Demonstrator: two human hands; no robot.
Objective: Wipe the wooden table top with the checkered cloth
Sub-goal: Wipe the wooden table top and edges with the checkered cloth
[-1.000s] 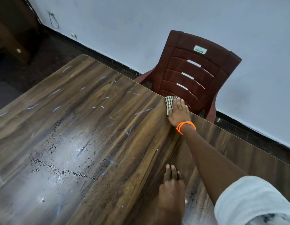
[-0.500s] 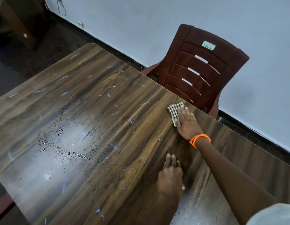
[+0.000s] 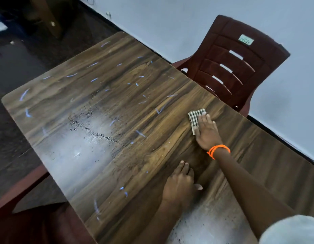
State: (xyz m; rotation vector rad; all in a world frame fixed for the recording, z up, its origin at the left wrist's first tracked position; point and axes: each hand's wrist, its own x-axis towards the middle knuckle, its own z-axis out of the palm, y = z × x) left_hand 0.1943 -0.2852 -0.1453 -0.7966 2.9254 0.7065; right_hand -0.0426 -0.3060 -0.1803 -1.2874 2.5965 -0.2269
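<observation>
Dust and dark specks point(image 3: 85, 127) are seen scattered over the left half of the wooden desk point(image 3: 117, 95), with pale scratches among them. Nearer the middle, the left hand point(image 3: 179, 187) is laid flat on the desk, its fingers point(image 3: 183, 167) held together. To the right, the cloth point(image 3: 194, 117) is pressed onto the desk under the right hand point(image 3: 207, 132), whose fingers point(image 3: 204, 119) are extended flat and slightly spread over it. An orange band point(image 3: 218, 150) is worn on that wrist. A brown chair point(image 3: 237, 67) is set beyond the desk's far edge.
</observation>
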